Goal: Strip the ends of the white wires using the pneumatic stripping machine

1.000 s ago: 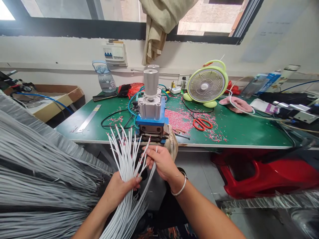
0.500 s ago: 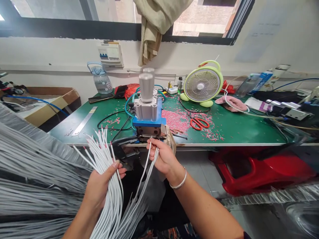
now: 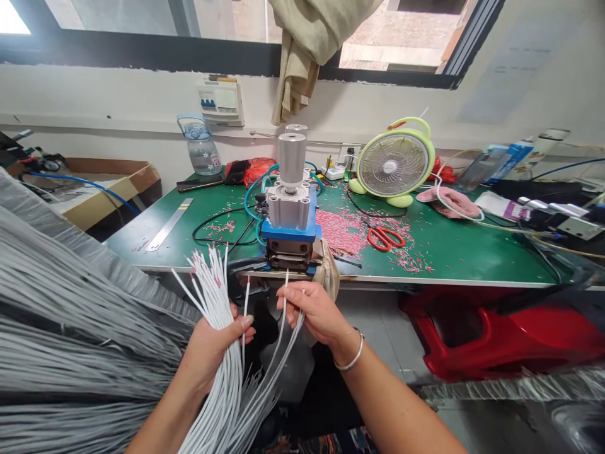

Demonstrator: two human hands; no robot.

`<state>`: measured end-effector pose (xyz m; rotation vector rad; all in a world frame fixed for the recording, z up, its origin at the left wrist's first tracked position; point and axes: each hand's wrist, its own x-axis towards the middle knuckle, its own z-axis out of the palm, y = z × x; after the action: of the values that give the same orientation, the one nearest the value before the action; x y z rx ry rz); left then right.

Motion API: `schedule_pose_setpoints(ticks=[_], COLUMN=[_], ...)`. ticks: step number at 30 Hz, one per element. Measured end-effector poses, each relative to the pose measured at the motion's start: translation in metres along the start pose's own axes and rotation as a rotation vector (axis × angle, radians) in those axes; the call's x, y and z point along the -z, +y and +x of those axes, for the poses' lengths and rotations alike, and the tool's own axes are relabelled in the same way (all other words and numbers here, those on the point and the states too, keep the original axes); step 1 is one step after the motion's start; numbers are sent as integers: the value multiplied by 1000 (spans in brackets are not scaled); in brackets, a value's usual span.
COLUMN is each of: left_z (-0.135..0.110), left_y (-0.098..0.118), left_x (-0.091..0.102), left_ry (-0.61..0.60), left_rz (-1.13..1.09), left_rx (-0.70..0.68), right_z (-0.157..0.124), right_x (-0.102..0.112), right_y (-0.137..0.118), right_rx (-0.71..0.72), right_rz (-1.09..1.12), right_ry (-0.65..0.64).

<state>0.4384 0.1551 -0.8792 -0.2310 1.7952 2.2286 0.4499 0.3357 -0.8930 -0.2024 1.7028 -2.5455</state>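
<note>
My left hand [image 3: 220, 347] is closed round a thick bundle of white cables [image 3: 212, 302], many with reddish tips. Its thumb presses a single white cable [image 3: 246, 302] that stands apart from the bundle. Closed in a pinch, my right hand [image 3: 314, 309] holds a few white cables [image 3: 286, 299]; one of them points up between thumb and finger. That cable's tip is just below the front of a pneumatic press [image 3: 289, 214] with a blue plate, apart from it as far as I can see. The cables' lower lengths hang toward my lap.
Pink and white clippings [image 3: 340, 233] lie on the green table [image 3: 472, 252], with red-handled scissors [image 3: 385, 238] among them. A green fan [image 3: 394, 165], a water bottle [image 3: 201, 148] and a steel ruler [image 3: 170, 224] are also there. Grey cable bundles [image 3: 70, 315] hang at left; a red stool [image 3: 510, 334] is at right.
My right hand has drawn the cable end down and back from the press. The press's top cylinder rod now shows. One cable has separated from the bundle under my left thumb.
</note>
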Motion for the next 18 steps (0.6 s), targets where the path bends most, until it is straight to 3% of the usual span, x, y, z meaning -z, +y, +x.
schedule_pose_setpoints(ticks=[6, 11, 15, 18], left_z=[-2, 1, 2, 2], left_y=[-1, 1, 14, 28], left_x=[-6, -10, -13, -14], left_ry=[-33, -139, -11, 70], left_rz=[104, 215, 77, -14], left_rx=[-58, -121, -96, -141], right_z=[-1, 1, 9, 15], right_x=[-7, -22, -21, -15], right_y=[-2, 3, -3, -11], right_rx=[45, -37, 45, 23], right_rz=[71, -108, 107, 295], right_ry=[62, 53, 201, 241])
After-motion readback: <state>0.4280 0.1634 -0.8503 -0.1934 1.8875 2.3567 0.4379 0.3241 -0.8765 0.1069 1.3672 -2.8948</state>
